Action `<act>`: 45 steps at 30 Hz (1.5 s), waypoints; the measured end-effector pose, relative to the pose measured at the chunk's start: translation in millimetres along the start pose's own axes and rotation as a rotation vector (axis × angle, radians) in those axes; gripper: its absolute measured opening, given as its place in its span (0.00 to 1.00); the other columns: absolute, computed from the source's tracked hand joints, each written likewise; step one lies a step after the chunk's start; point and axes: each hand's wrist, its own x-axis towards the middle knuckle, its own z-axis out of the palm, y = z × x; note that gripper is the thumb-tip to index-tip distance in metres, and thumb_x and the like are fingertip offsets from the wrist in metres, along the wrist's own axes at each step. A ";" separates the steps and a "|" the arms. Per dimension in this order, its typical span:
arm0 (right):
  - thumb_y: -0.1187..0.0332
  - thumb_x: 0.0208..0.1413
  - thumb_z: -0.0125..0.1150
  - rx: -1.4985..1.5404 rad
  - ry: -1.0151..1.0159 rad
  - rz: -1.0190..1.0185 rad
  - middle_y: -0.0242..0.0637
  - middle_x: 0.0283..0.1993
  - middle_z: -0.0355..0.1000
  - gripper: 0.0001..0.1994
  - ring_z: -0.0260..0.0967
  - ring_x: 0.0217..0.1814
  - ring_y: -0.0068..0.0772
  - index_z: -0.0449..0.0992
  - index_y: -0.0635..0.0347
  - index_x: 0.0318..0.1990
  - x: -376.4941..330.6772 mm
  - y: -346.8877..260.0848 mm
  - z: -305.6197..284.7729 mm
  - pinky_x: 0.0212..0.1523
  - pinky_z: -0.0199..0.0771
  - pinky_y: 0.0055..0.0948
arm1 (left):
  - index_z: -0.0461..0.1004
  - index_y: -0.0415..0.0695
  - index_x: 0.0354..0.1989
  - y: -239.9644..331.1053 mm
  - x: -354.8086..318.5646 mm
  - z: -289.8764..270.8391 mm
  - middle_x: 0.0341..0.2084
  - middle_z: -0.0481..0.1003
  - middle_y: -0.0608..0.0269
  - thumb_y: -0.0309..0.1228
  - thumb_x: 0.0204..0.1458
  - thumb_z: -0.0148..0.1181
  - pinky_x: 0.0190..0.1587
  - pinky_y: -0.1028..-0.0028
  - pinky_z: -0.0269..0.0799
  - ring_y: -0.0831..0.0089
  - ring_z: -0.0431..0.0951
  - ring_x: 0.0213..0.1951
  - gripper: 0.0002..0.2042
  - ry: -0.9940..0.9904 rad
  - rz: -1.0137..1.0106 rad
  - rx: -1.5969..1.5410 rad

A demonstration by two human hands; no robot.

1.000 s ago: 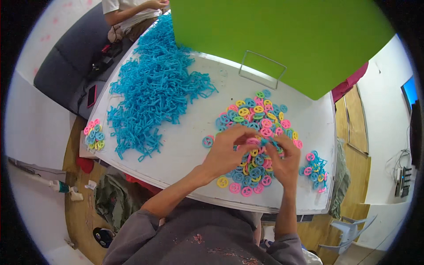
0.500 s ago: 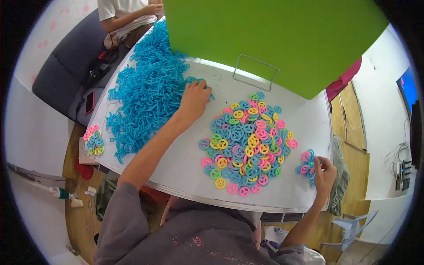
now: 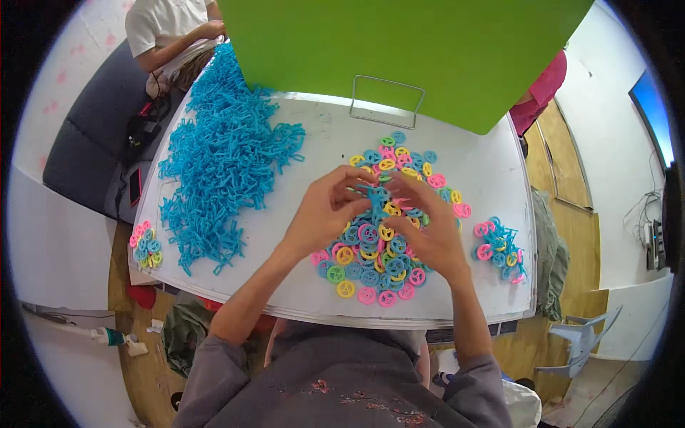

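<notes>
Blue, pink, yellow and green plastic wheels [image 3: 389, 235] lie in a big heap on the white worktop [image 3: 321, 143], near the middle. Both hands are over this heap. The left hand [image 3: 325, 210] comes in from the near left, and its fingers curl in toward a small blue piece [image 3: 376, 194]. The right hand [image 3: 428, 225] comes in from the near right, and its fingers bend toward the same piece. The fingertips of the two hands meet there, just above the wheels. The blue piece is pinched between them, but it is too small to tell which hand holds it tighter.

To the left of the heap there is a very big pile of blue plastic sticks [image 3: 225, 160]. It runs from the near left all the way to the far edge of the worktop. At the near left corner sits a little bunch of wheels [image 3: 145, 244]. At the right side lies another small bunch [image 3: 499, 246], with pink wheels stuck on blue sticks.

A big green board [image 3: 399, 50] stands at the far side, with a thin wire stand [image 3: 386, 103] just in front of it. Another person in a white shirt [image 3: 168, 28] sits at the far left, next to the blue sticks.
</notes>
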 end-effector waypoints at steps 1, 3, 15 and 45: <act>0.78 0.48 0.61 0.049 -0.104 0.019 0.37 0.47 0.71 0.21 0.71 0.45 0.28 0.70 0.61 0.53 2.7 2.9 2.7 0.45 0.72 0.26 | 0.66 0.38 0.48 -2.8 -0.4 1.0 0.40 0.72 0.63 0.15 0.49 0.53 0.42 0.80 0.69 0.80 0.74 0.38 0.17 -0.011 0.011 -0.027; 0.78 0.49 0.60 0.098 -0.211 0.037 0.38 0.47 0.70 0.22 0.71 0.44 0.28 0.69 0.61 0.54 3.6 8.2 4.4 0.43 0.73 0.25 | 0.65 0.38 0.46 -7.5 -0.1 -0.9 0.41 0.71 0.61 0.13 0.49 0.51 0.43 0.79 0.70 0.80 0.74 0.38 0.15 -0.018 -0.021 -0.008; 0.76 0.53 0.59 0.368 -0.166 0.358 0.36 0.44 0.72 0.17 0.71 0.41 0.21 0.69 0.66 0.52 4.4 14.2 14.6 0.43 0.73 0.22 | 0.70 0.39 0.42 -9.5 -3.0 5.7 0.37 0.75 0.59 0.13 0.43 0.58 0.38 0.75 0.73 0.71 0.77 0.34 0.16 0.150 0.186 0.326; 0.76 0.54 0.58 0.508 0.020 0.411 0.31 0.40 0.71 0.11 0.68 0.39 0.17 0.72 0.63 0.46 -0.9 31.5 22.5 0.41 0.69 0.18 | 0.77 0.42 0.39 -24.0 -11.3 16.8 0.36 0.73 0.58 0.18 0.38 0.64 0.33 0.70 0.73 0.64 0.76 0.33 0.15 0.437 0.423 0.429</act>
